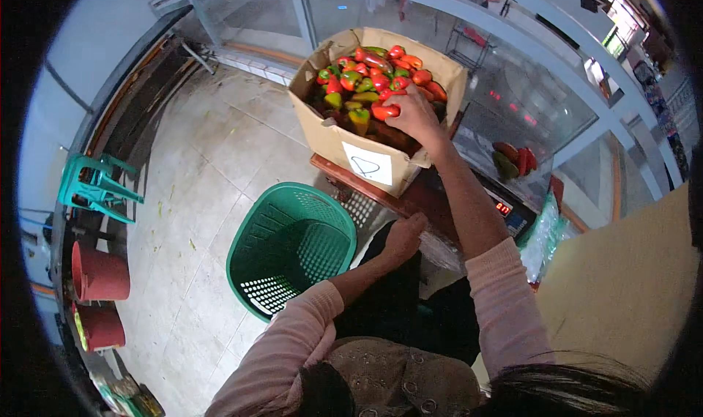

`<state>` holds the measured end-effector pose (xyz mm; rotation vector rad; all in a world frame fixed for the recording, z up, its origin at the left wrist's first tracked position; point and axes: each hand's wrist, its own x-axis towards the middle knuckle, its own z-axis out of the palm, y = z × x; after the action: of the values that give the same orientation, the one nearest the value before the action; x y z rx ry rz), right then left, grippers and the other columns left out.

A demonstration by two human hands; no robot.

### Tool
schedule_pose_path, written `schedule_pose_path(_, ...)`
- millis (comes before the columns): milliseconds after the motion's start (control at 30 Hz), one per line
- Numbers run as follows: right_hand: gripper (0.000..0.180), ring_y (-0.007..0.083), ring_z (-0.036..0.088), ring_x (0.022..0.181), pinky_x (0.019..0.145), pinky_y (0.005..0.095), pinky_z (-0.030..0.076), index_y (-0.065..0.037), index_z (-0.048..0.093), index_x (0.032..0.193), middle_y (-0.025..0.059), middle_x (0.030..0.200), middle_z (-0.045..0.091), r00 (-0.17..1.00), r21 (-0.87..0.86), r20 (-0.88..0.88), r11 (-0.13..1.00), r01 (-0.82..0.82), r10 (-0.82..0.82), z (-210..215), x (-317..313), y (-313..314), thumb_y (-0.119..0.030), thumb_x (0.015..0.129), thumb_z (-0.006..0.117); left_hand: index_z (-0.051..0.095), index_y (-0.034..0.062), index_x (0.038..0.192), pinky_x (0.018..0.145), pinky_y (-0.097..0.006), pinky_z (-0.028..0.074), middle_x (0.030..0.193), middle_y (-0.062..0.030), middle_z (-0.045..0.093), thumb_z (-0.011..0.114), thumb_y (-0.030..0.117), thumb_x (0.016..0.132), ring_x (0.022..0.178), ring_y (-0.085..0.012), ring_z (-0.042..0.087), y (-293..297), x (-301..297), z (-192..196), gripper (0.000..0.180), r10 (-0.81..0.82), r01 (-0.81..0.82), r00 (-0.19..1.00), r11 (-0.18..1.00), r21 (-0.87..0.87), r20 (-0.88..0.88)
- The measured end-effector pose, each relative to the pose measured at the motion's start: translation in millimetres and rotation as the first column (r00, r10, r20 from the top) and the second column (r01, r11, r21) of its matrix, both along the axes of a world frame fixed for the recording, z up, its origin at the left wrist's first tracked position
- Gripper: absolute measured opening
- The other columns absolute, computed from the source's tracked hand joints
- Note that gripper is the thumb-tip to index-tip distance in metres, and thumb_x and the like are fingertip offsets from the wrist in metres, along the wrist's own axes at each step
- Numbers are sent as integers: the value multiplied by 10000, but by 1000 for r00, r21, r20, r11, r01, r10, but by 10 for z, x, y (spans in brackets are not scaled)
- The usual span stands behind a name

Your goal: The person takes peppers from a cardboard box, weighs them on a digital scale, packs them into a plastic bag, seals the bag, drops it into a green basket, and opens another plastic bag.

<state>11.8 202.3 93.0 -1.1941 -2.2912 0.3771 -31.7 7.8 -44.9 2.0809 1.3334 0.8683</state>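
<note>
— Right hand (pixel 411 113)?
— Closed over a red pepper (pixel 385 111) in the cardboard box (pixel 344 150) on the worktop (pixel 410 197).
— Left hand (pixel 404 235)?
— Curled at the worktop edge; can't tell what it grips. Green basket (pixel 289 248) just beside.

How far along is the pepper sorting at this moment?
Done: a few peppers already lie on the scale. In hand: the right hand grips a red pepper in the cardboard box; the left hand rests at a clear plastic bag. Left: the box is nearly full and the green basket holds nothing.
</note>
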Motion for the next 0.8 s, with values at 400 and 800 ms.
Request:
schedule_pose_path(400, 569, 151, 573, 790, 717, 263, 461, 17, 452, 1179, 84, 939, 597, 645, -460, -730, 860, -220, -226, 122, 200, -11, -317, 759, 642, 473, 7, 868, 619, -461, 406, 866, -189, 512, 496, -37, 645, 782, -384, 518, 17, -4, -141, 228, -8, 10, 999, 998, 64, -38)
schedule_pose_path(800, 537, 198, 589, 825, 729, 297, 468, -37, 547, 1114, 87, 950, 596, 745, -380, -457, 864, 330, -485, -7, 2503, -229, -399, 730, 649, 458, 47, 842, 590, -484, 372, 832, -162, 503, 503, -16, 666, 718, -391, 497, 51, 62, -146, 193, -15, 20, 999, 991, 135, -40)
